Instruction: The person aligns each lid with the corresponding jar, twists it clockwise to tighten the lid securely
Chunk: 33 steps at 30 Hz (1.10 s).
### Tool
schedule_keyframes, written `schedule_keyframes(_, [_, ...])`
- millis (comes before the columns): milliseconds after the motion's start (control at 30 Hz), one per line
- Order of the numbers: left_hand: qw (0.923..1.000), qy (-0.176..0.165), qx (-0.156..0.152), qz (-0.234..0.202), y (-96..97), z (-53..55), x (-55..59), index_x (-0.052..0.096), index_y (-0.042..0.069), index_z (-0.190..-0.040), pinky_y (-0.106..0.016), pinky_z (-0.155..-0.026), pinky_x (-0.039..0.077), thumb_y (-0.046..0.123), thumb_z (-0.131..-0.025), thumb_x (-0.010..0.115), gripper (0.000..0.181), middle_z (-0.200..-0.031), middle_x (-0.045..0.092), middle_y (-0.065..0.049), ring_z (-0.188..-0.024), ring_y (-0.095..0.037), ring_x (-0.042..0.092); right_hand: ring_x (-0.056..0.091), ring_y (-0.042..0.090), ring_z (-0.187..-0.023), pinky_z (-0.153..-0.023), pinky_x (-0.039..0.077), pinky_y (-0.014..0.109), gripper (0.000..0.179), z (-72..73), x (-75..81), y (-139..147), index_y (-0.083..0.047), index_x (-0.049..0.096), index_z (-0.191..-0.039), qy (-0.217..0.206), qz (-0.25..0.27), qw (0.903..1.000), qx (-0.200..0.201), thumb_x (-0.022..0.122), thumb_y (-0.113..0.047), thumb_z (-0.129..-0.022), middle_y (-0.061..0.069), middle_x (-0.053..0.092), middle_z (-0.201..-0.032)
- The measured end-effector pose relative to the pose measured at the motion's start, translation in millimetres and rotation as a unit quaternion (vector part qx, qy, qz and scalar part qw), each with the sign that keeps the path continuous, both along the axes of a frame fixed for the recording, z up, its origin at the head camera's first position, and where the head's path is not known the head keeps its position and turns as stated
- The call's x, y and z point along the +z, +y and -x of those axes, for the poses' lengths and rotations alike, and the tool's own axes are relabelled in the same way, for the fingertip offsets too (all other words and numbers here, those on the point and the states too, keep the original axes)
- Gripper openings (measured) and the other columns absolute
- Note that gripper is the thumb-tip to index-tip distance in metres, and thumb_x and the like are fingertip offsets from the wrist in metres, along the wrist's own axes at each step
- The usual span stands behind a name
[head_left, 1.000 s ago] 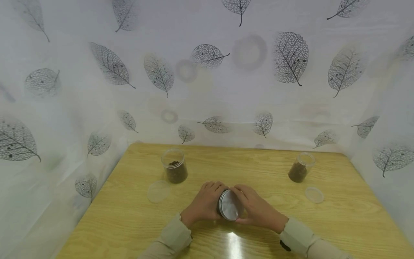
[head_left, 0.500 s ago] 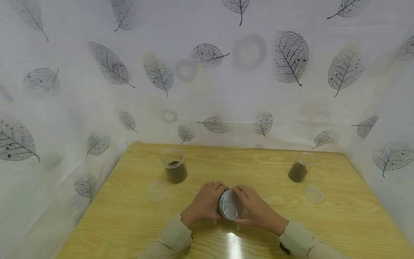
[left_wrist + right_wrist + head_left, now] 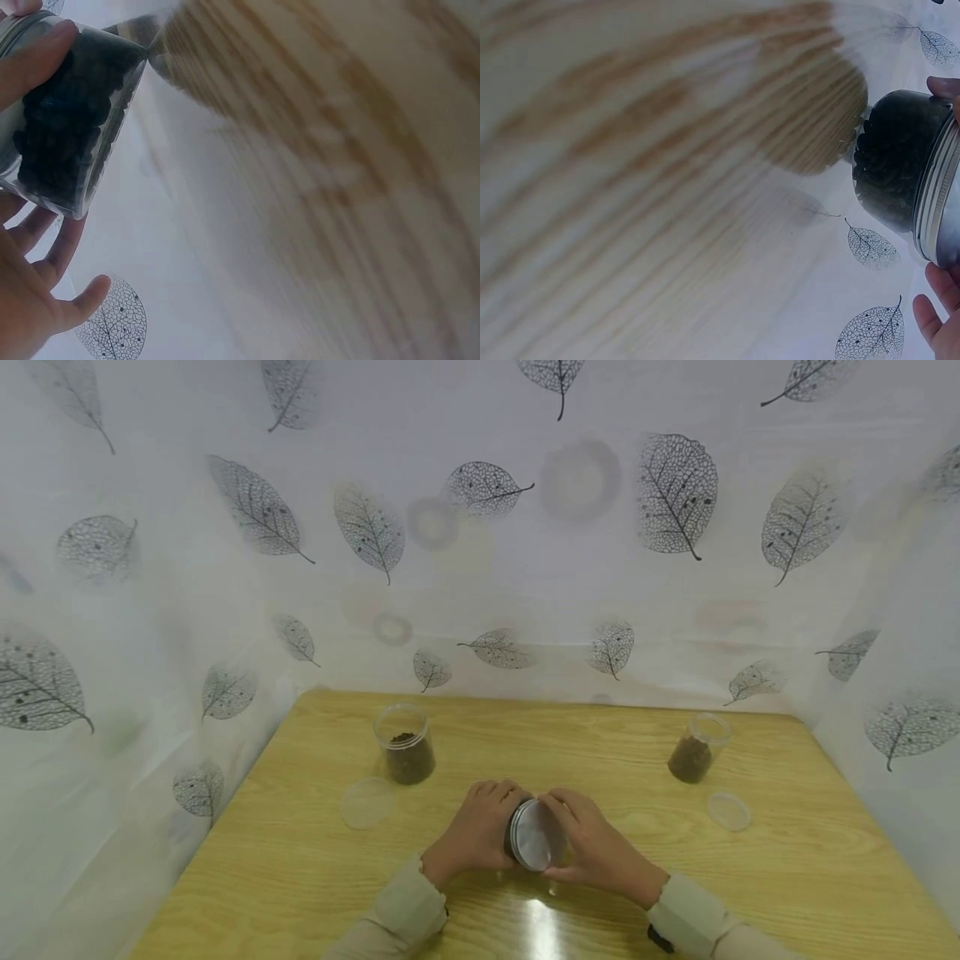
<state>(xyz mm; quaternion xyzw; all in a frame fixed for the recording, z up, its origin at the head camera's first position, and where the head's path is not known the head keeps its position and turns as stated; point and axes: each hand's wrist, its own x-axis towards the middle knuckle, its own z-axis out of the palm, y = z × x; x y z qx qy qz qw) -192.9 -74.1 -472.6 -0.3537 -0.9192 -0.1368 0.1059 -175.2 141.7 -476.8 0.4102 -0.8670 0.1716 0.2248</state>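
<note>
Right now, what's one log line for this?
left hand: grips jar; right hand: grips silver lid; lid: on jar; back jars: open, part-full; clear discs: on table

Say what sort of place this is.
Probably a makeshift screened-off workspace: leaf-print sheeting screens three sides of a wood-grain table, where the left hand and right hand hold a silver-topped jar.

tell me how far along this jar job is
Apparently done, if the job is opening: the left jar and right jar stand open, with the left translucent lid and right translucent lid lying nearby. In hand: the left hand grips a third jar while the right hand holds its silver lid. Probably left: taking off that lid, which is on, though loosening or tightening can't be told apart.
</note>
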Motion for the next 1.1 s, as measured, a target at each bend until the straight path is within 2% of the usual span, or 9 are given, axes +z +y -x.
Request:
schedule_keyframes(267, [1.0000,0.005,0.001,-0.007,0.5,-0.3,-2.2,0.052,0.021,-0.122,-0.042,-0.097,0.044,0.055,-0.053,0.085,0.083,-0.114,0.057,0.005,-0.104,-0.015,0.055,0.052,0.029,-0.108,-0.085,0.052,0.044,0.102,-1.5,-0.2,-0.2,0.001,0.049,-0.125,0.000,0.007,1.0000,-0.003,0.092,-0.041,-0.043,0.014,0.051,-0.117])
schedule_keyframes(767, [0.9998,-0.005,0.006,0.020,-1.6,-0.3,2.1,0.051,0.021,-0.124,-0.042,-0.099,0.043,0.058,-0.055,0.083,0.084,-0.118,0.056,0.005,-0.108,-0.016,0.055,0.052,0.027,-0.111,-0.090,0.052,0.042,0.103,-1.9,1.4,-1.4,0.001,0.046,-0.130,-0.028,0.004,0.9996,-0.007,0.090,-0.043,-0.048,0.013,0.050,-0.121])
schedule_keyframes(1100, [0.9999,0.008,0.004,0.013,-2.7,1.9,-2.1,0.051,0.021,-0.123,-0.041,-0.098,0.043,0.058,-0.053,0.083,0.085,-0.116,0.056,0.005,-0.107,-0.015,0.055,0.052,0.027,-0.112,-0.091,0.051,0.042,0.103,-1.7,2.4,-1.5,0.000,0.045,-0.132,-0.038,0.000,0.9992,-0.013,0.089,-0.044,-0.049,0.012,0.050,-0.122])
